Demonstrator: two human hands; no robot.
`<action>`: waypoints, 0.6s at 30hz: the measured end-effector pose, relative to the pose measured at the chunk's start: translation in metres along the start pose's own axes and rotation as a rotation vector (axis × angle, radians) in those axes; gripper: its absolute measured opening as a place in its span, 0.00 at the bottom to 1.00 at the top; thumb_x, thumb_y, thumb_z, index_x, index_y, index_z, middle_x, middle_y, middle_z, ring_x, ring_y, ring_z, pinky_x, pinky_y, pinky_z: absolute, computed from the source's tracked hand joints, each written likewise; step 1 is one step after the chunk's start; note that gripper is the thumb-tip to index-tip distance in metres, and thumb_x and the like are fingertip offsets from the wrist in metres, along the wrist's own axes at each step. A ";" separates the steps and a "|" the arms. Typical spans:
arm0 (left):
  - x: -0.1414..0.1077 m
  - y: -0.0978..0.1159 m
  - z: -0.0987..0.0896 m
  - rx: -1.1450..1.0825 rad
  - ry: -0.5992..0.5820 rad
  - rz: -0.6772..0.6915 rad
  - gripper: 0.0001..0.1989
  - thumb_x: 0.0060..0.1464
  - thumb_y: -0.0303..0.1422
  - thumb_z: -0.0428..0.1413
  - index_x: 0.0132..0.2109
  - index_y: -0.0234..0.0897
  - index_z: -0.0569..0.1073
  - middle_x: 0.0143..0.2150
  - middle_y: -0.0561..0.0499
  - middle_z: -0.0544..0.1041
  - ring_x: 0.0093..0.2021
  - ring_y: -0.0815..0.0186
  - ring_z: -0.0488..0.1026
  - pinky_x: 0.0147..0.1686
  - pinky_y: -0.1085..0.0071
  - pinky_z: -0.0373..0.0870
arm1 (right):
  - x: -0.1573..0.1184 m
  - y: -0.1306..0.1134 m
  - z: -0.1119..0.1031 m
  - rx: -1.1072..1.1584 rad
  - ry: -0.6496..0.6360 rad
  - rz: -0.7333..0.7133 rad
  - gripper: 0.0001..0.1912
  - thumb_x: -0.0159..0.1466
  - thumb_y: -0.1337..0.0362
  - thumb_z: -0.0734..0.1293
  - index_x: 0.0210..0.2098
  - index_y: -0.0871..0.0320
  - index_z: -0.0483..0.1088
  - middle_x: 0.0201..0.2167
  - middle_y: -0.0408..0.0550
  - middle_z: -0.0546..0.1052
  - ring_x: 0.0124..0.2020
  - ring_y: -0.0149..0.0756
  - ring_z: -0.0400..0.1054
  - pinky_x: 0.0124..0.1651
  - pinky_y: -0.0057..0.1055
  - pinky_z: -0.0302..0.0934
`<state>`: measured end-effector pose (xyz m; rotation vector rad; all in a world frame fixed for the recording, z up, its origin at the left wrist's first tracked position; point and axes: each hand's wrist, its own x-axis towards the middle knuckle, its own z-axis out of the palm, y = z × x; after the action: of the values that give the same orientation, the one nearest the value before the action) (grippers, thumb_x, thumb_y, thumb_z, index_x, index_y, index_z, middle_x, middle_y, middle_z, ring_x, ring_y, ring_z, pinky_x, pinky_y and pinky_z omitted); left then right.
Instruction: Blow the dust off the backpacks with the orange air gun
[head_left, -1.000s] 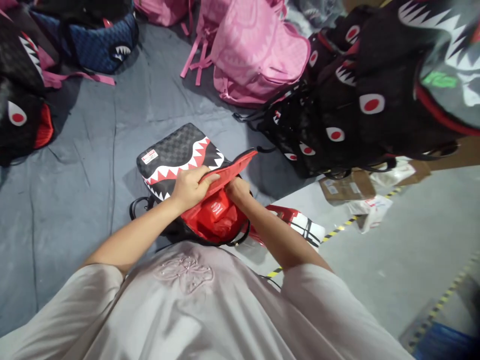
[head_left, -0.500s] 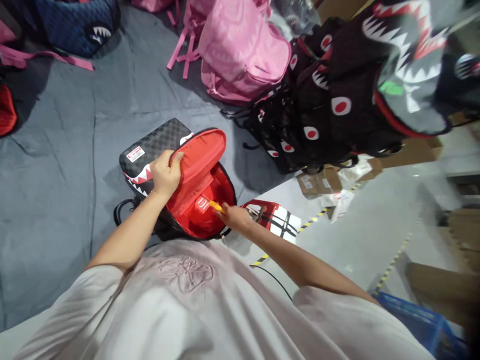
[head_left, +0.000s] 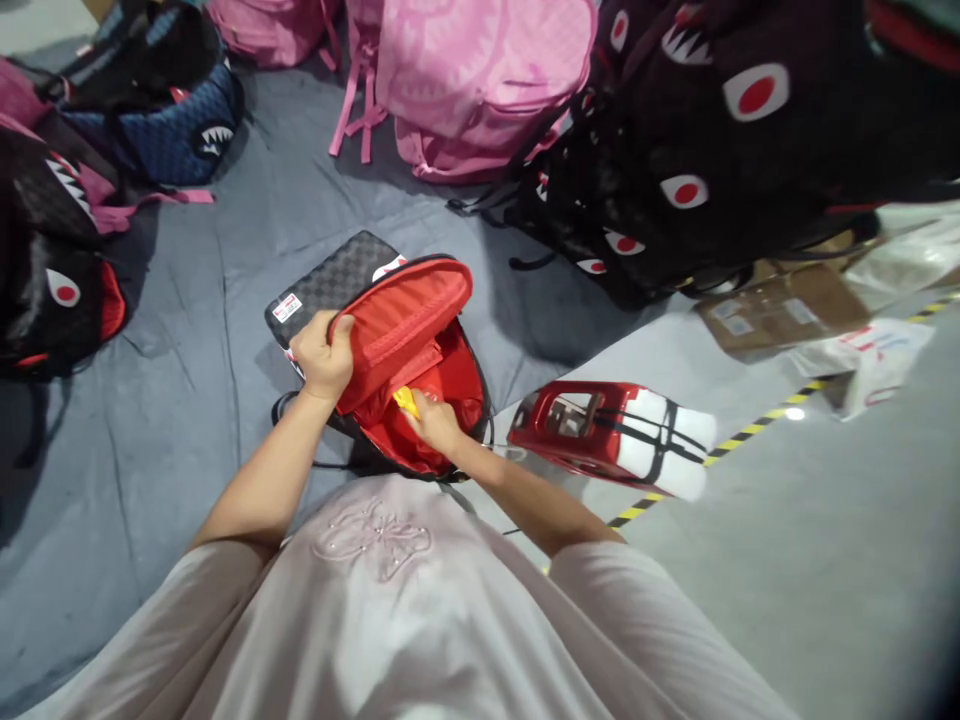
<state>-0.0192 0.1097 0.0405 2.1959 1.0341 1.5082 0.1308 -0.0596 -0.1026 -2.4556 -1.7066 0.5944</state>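
Note:
A dark checkered backpack (head_left: 330, 272) with a red lining lies unzipped on the grey cloth in front of me. My left hand (head_left: 322, 352) is closed round the edge of its front flap and folds it back, so the red inner side shows. Inside the open compartment is my right hand (head_left: 435, 422), wrapped round a small yellow tool (head_left: 406, 401). Its yellow end points at the red lining; the rest is covered by my fingers, so the kind of tool cannot be made out.
Pink backpacks (head_left: 480, 80) stand at the back, with black eye-patterned bags (head_left: 675, 190) to their right. A blue bag (head_left: 169, 120) and a black bag (head_left: 45, 270) are at left. On the floor at right sit a red-and-white strapped machine (head_left: 592, 425) and a cardboard box (head_left: 784, 305).
My right hand has moved the yellow tool leftward, deeper into the backpack. My left hand still holds the flap. The camera view has shifted, showing more of the red-and-white machine.

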 end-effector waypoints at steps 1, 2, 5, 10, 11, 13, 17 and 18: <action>0.001 0.002 0.004 -0.004 -0.027 0.031 0.23 0.63 0.50 0.49 0.29 0.36 0.71 0.21 0.55 0.63 0.22 0.71 0.61 0.28 0.72 0.56 | -0.004 0.002 0.000 0.001 0.001 -0.003 0.28 0.73 0.52 0.54 0.62 0.66 0.59 0.47 0.63 0.77 0.44 0.44 0.74 0.40 0.29 0.60; 0.002 0.005 0.007 -0.008 -0.051 0.056 0.23 0.63 0.50 0.49 0.29 0.36 0.71 0.21 0.55 0.64 0.23 0.71 0.62 0.28 0.72 0.56 | -0.007 0.003 0.001 -0.002 0.007 0.033 0.27 0.73 0.53 0.53 0.62 0.66 0.60 0.47 0.62 0.78 0.43 0.44 0.75 0.39 0.29 0.60; 0.005 0.013 0.017 -0.037 -0.105 0.139 0.24 0.64 0.50 0.48 0.30 0.36 0.72 0.22 0.53 0.67 0.23 0.70 0.64 0.28 0.71 0.57 | -0.012 0.006 0.000 -0.020 0.007 0.038 0.27 0.73 0.53 0.53 0.64 0.65 0.58 0.48 0.60 0.78 0.43 0.43 0.75 0.39 0.29 0.60; 0.013 0.023 0.027 -0.006 -0.204 0.307 0.25 0.64 0.51 0.46 0.31 0.36 0.74 0.23 0.50 0.71 0.24 0.68 0.68 0.29 0.71 0.60 | -0.015 0.006 0.001 -0.021 0.034 0.010 0.29 0.73 0.52 0.54 0.65 0.65 0.58 0.49 0.60 0.78 0.44 0.43 0.75 0.40 0.29 0.60; 0.016 0.025 0.029 0.005 -0.218 0.326 0.26 0.64 0.52 0.45 0.31 0.36 0.74 0.23 0.50 0.72 0.24 0.67 0.69 0.29 0.70 0.60 | -0.016 0.006 0.002 -0.017 0.044 -0.007 0.29 0.73 0.52 0.54 0.65 0.65 0.59 0.50 0.60 0.78 0.44 0.43 0.75 0.40 0.29 0.60; 0.021 0.026 0.033 0.013 -0.246 0.364 0.27 0.64 0.53 0.45 0.32 0.37 0.74 0.23 0.50 0.72 0.25 0.66 0.70 0.29 0.70 0.61 | -0.018 0.006 0.003 -0.008 0.049 -0.056 0.29 0.72 0.52 0.56 0.65 0.65 0.60 0.49 0.60 0.78 0.44 0.43 0.75 0.40 0.29 0.60; 0.029 0.016 0.042 0.034 -0.235 0.343 0.27 0.64 0.53 0.44 0.32 0.36 0.74 0.25 0.49 0.73 0.26 0.66 0.71 0.30 0.70 0.61 | -0.017 0.007 0.008 0.003 0.099 0.022 0.28 0.72 0.53 0.56 0.64 0.66 0.61 0.45 0.58 0.80 0.41 0.43 0.76 0.38 0.28 0.59; 0.031 0.011 0.043 0.048 -0.212 0.311 0.27 0.65 0.52 0.44 0.32 0.36 0.74 0.25 0.49 0.73 0.26 0.66 0.71 0.30 0.70 0.61 | -0.016 0.007 0.009 0.006 0.106 0.029 0.28 0.72 0.54 0.56 0.64 0.66 0.62 0.44 0.58 0.80 0.40 0.43 0.76 0.37 0.28 0.59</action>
<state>0.0297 0.1301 0.0506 2.5781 0.6936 1.3374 0.1287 -0.0785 -0.1084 -2.4642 -1.6304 0.4622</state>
